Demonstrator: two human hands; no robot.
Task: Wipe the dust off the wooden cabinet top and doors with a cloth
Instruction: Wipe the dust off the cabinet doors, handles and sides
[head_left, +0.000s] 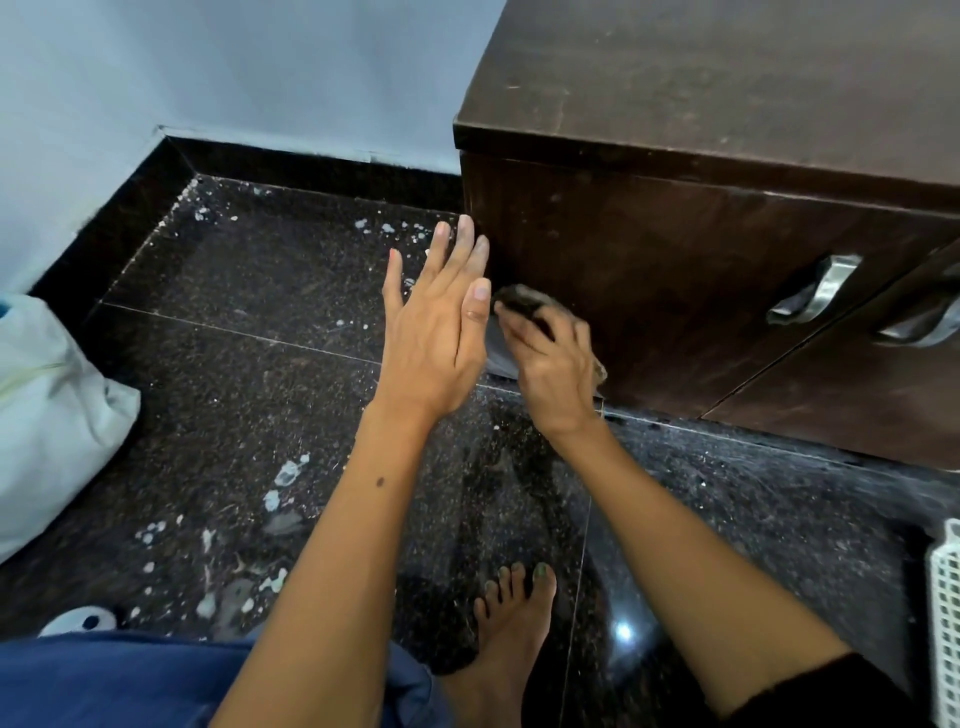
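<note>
A dark brown wooden cabinet (675, 260) fills the upper right, its dusty top (727, 73) scuffed with pale marks. Its left door carries a metal handle (826, 291); a second handle (919, 325) shows on the door beside it. My right hand (553, 374) is shut on a dark, crumpled cloth (524, 304) and presses it against the lower left part of the left door, near the cabinet's corner. My left hand (441, 332) is flat and open just left of that corner, fingers stretched, holding nothing.
The floor is dark speckled stone tile (249, 364) spotted with white splatters. A white bag (47, 415) lies at the left by the pale wall. A white plastic basket (943, 623) is at the right edge. My bare foot (514, 623) rests on the floor.
</note>
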